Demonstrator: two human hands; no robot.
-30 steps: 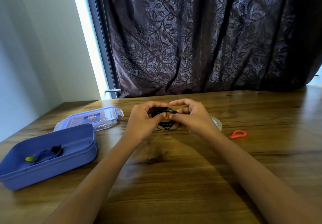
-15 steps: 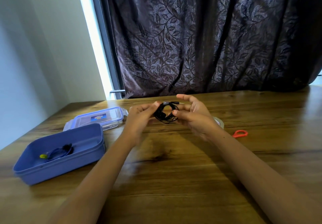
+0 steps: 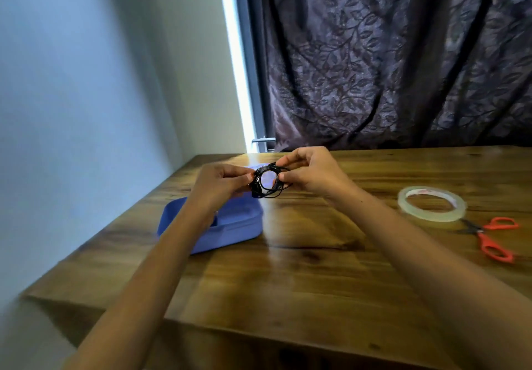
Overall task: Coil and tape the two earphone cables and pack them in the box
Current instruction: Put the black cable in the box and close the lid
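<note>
Hands, left (image 3: 221, 181) and right (image 3: 313, 173), pinch the coiled black earphone cable (image 3: 269, 182) at frame centre above the blue box (image 3: 230, 225); packing it apparently remains.

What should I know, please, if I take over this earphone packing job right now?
Left hand and right hand: both pinch the black coiled earphone cable, held in the air above the far end of the blue box. Whether the coil is taped cannot be told.
Tape roll and red-handled scissors lie on the wooden table to the right.
Box is open; the left arm hides most of its inside.
Left: tape this coil if untaped, put it in the box, close it.
</note>
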